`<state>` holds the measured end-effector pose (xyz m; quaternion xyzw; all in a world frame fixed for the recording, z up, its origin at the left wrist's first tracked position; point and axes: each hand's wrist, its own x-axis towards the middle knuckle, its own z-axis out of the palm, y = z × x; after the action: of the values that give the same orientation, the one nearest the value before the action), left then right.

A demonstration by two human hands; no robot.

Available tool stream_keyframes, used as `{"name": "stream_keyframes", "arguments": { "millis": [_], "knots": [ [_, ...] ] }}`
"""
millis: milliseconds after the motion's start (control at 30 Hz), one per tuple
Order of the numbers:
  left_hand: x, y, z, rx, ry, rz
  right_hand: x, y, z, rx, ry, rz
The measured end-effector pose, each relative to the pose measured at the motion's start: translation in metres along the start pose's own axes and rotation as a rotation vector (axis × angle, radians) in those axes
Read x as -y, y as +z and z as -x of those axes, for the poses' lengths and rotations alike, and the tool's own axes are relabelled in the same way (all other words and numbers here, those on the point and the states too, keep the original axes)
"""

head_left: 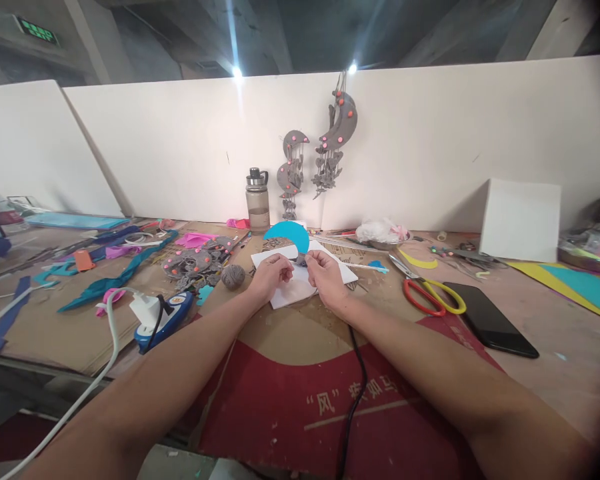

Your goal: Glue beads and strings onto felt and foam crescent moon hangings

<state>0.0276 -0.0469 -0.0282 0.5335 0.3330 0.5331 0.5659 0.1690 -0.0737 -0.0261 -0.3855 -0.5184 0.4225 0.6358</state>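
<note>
Over a white sheet point(347, 273), my right hand point(325, 272) pinches a blue crescent point(293, 233) near its lower right tip. Grey yarn point(301, 260) shows around that tip, between the two hands. My left hand point(273, 277) is just left of it, fingers curled together in a pinch; whatever is in them is too small to make out. A ball of grey yarn point(233, 277) lies left of my left wrist. Red-and-yellow-handled scissors point(433, 297) rest to the right of my right hand.
A black phone point(490, 319) lies at the right. On the left are a blue power strip point(173, 317) with a white cable and grey crescents with pink dots point(195, 260). A bottle point(257, 203) stands by the white wall, where grey crescent ornaments point(341, 123) hang.
</note>
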Motion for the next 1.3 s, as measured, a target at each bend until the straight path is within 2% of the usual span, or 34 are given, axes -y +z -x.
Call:
{"name": "stream_keyframes", "arguments": {
  "millis": [167,433,600,767,900,1033,1133,1300],
  "knots": [
    [0.001,0.000,-0.001,-0.001,-0.030,0.016,0.003,0.003,0.006,0.001,-0.040,0.044],
    [0.002,0.000,-0.002,0.011,-0.065,0.021,0.000,0.003,0.008,0.008,-0.025,0.038],
    [0.001,0.003,-0.002,-0.057,-0.049,0.004,-0.003,0.003,0.009,0.023,-0.017,0.026],
    [0.002,0.002,-0.003,-0.040,-0.025,0.024,-0.002,0.003,0.009,0.017,0.013,-0.020],
    [0.006,0.002,-0.002,-0.075,-0.009,0.013,-0.001,0.002,0.010,0.014,0.023,-0.037],
    [0.008,0.006,0.000,-0.119,-0.008,-0.032,-0.001,0.000,0.011,0.005,0.009,-0.016],
    [0.007,0.009,0.003,-0.149,-0.017,-0.149,-0.001,-0.002,0.011,-0.011,0.012,0.001],
    [0.003,0.011,0.007,-0.073,-0.028,-0.334,-0.002,-0.004,0.011,-0.040,0.019,0.009]
  ]
}}
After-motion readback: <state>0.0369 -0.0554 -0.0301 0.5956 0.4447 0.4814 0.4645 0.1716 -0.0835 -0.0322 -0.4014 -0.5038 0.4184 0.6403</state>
